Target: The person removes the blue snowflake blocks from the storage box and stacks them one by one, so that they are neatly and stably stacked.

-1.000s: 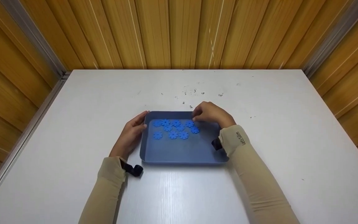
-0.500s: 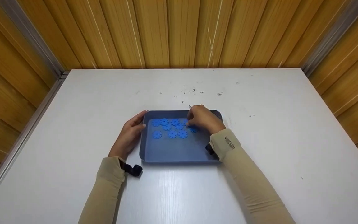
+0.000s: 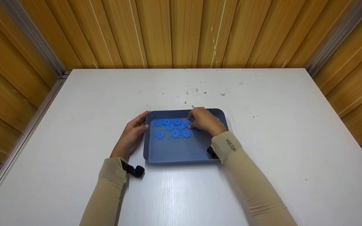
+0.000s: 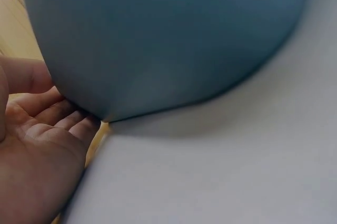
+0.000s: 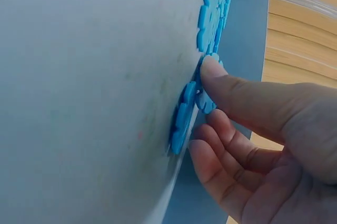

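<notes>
My left hand (image 3: 131, 136) holds the left wall of a shallow blue-grey tray (image 3: 184, 153), thumb at the rim and fingers on the outer side, as the left wrist view (image 4: 50, 129) also shows. Several flat blue notched plastic discs (image 3: 175, 134) lie in the tray's far half, some overlapping. Over the right end of this group, my right hand (image 3: 206, 121) pinches one blue disc (image 5: 207, 102), its thumb on the face and fingers curled behind. Another disc (image 5: 182, 119) lies beside it in the right wrist view. Part of the tray's right side is hidden under that hand and sleeve.
The tray stands mid-way on a white table (image 3: 278, 131) with small dark marks beyond it. Yellow wood-look panels (image 3: 187, 34) rise behind the table and at both sides. A black wrist camera (image 3: 138, 171) sticks out beside the left sleeve.
My right hand has moved left and slightly nearer, from the tray's far rim onto the rightmost discs. The tray has turned slightly, its right side farther away. The left hand keeps its hold.
</notes>
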The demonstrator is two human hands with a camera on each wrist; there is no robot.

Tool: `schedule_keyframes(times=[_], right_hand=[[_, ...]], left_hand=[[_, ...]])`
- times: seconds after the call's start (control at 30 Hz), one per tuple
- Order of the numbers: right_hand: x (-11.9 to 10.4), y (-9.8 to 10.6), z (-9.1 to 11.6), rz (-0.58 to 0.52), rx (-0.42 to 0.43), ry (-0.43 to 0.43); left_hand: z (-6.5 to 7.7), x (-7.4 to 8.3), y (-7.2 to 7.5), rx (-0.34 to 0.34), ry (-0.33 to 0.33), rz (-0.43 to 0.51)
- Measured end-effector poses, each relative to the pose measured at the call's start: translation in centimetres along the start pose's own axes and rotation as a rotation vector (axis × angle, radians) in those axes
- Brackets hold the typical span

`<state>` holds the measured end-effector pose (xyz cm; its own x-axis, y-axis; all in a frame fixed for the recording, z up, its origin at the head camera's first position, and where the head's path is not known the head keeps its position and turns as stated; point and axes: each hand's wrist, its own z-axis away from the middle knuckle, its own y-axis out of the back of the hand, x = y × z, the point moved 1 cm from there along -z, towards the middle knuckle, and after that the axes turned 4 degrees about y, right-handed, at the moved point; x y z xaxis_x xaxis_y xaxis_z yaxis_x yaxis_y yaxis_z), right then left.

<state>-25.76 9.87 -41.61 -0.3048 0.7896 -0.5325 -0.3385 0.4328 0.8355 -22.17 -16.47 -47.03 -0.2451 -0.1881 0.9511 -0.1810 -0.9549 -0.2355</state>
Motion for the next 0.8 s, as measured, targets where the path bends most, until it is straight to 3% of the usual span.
schedule_keyframes(times=[0.8], right_hand=[[0.1, 2.4, 1.1, -0.078, 0.013, 0.089]], left_hand=[[-0.2, -0.1, 0.1, 0.004, -0.009, 0.024]])
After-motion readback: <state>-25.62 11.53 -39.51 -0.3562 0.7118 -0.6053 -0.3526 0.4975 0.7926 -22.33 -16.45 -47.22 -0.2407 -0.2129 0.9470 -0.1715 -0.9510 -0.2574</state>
